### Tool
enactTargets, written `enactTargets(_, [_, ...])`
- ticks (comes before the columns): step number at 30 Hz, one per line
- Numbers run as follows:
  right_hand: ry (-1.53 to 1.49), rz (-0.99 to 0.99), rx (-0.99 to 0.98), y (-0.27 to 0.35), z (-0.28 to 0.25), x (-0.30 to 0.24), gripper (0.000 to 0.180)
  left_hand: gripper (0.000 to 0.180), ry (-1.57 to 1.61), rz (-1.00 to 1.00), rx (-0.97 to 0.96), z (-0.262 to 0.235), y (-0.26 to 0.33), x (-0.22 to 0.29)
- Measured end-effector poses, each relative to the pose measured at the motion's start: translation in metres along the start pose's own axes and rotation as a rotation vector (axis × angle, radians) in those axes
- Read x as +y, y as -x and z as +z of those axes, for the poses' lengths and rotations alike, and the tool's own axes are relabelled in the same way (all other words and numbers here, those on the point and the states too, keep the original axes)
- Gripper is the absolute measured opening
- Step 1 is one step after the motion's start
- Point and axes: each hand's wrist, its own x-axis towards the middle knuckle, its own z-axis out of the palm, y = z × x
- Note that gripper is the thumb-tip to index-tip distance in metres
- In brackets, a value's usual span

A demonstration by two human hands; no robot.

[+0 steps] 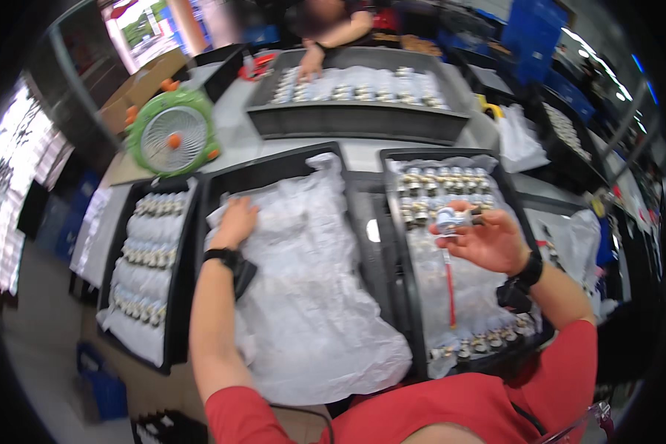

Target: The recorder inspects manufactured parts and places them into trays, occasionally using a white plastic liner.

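My right hand [488, 240] is closed around a small silver metal fitting [451, 219] with a rounded end, above the right black tray [414, 296]. In that tray, rows of similar metal fittings [440, 180] lie on a white sheet, at the far and near ends. A thin red rod [451, 292] is seen below the held fitting. My left hand [237, 222] rests on the far left part of a crumpled white sheet [303, 296] that covers the middle black tray [274, 172]. Its fingers are slightly bent, with nothing visible in them.
A narrower black tray [172, 325] with rows of fittings stands at the left. Beyond it is a green fan [172, 137]. At the far side, a person's hand [311, 63] reaches into a grey tray [362, 126] of parts. A white plastic bag [520, 140] lies to its right.
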Motion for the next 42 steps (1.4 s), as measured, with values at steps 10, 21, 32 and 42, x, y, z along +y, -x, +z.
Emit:
enactTargets(10, [0.640,0.210,-0.294,-0.265,0.085,0.044,0.040,0.051,0.023,-0.020,-0.060,-0.010,0.010,0.024])
enactTargets(21, [1.693,-0.082,-0.072,-0.398,0.088,0.127,0.060,0.052,-0.117,0.062,-0.109,0.007,0.021,0.024])
enactTargets(32, [1.740,0.118,-0.123,-0.403,0.078,0.131,0.065,0.052,-0.155,0.129,-0.216,-0.013,0.041,0.020])
enactTargets(42, [0.742,0.165,-0.084,-0.388,0.071,0.104,0.050,0.048,-0.113,-0.025,-0.219,-0.025,0.031,0.032])
